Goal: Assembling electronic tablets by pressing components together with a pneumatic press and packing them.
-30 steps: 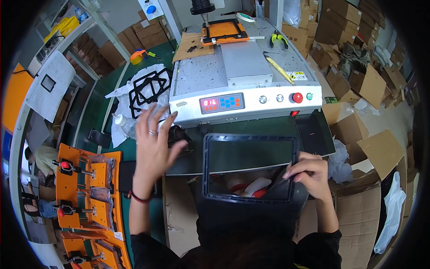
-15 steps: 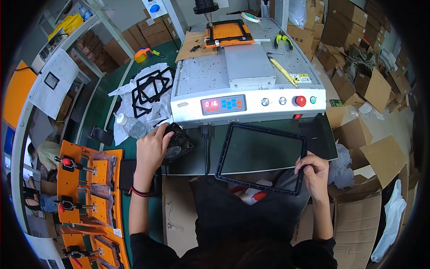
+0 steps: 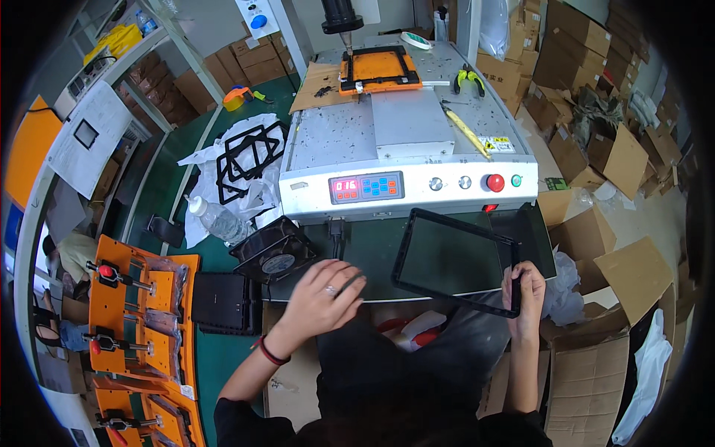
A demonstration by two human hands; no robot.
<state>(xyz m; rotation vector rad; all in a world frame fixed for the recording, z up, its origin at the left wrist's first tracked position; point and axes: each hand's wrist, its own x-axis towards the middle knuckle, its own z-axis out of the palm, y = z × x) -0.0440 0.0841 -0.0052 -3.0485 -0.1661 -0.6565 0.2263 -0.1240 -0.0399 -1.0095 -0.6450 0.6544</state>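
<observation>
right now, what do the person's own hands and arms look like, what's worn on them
The ungloved left hand wears a silver-coloured ring, with a thin dark red and black wristband below. The ungloved right hand shows no wristband. Black fabric sleeves leave both forearms uncovered.

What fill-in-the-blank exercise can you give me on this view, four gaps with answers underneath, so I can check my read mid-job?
1. The right hand holds a rectangular frame whose colour is ____.
2. The hand nearer the black fan is the ____ one.
3. The largest push button on the front of the machine is coloured ____.
4. The plate on top of the machine is coloured ____.

Missing words: black; left; red; orange.
</observation>
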